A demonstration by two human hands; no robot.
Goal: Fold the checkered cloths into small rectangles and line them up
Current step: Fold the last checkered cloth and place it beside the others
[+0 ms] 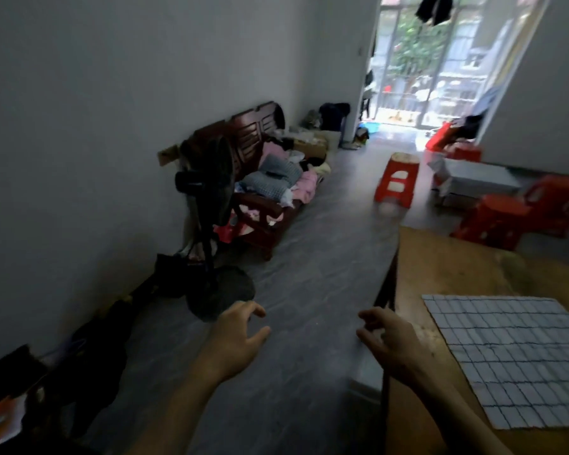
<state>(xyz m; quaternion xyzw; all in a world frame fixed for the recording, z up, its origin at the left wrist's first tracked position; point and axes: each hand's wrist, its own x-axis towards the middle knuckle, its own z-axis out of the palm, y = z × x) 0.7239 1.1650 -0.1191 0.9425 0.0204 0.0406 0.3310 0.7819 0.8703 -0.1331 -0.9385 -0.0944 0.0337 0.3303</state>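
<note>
A grey-white checkered cloth lies spread flat on the wooden table at the lower right. My left hand hovers over the floor to the left of the table, fingers loosely curled, holding nothing. My right hand is at the table's left edge, just left of the cloth and not touching it, fingers loosely curled and empty.
A dark standing fan is on the floor ahead left. Behind it a wooden bench is piled with clothes, some checkered. Red plastic stools stand beyond the table. A balcony door opens at the far end.
</note>
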